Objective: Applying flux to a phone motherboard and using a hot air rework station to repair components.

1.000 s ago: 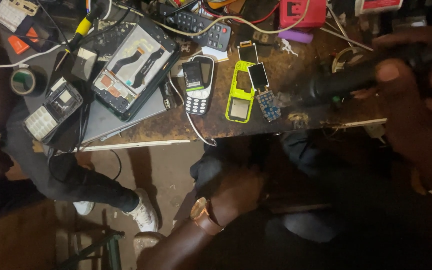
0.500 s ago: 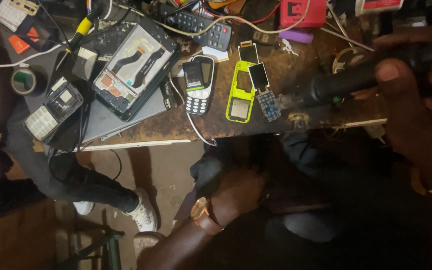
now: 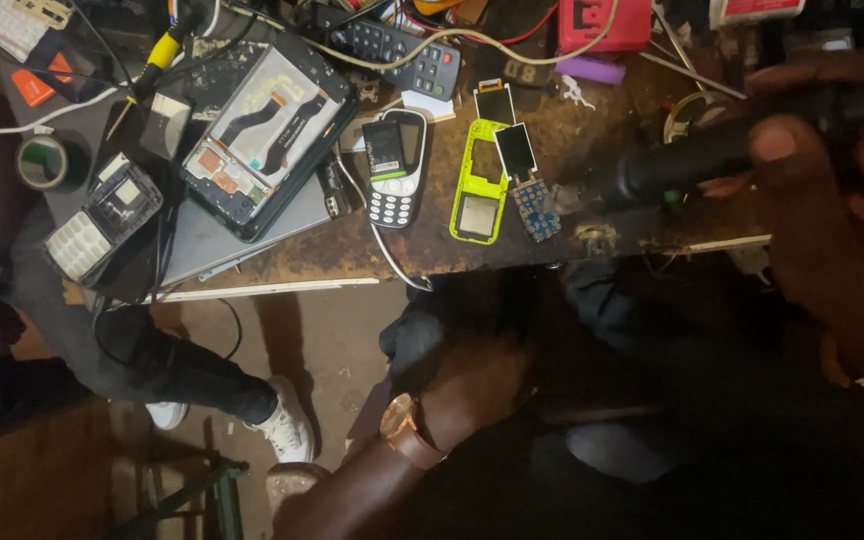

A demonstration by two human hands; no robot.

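My right hand [image 3: 832, 200] grips a black hot-air tool [image 3: 692, 160], its nozzle pointing left at a small blue circuit board [image 3: 532, 205] on the worn wooden bench. A lime-green phone frame [image 3: 479, 180] lies just left of that board, with two small screens above it. My left hand [image 3: 472, 385], a brown-strap wristwatch [image 3: 402, 425] on its wrist, rests below the bench edge on dark cloth at my lap; whether it holds anything I cannot tell.
A keypad phone [image 3: 397, 165], an opened tablet [image 3: 262, 135], a remote control [image 3: 392, 45], a roll of tape [image 3: 47, 160], a red box [image 3: 602, 22] and cables crowd the bench. Another person sits at the left, white shoes [image 3: 287, 425] on the floor.
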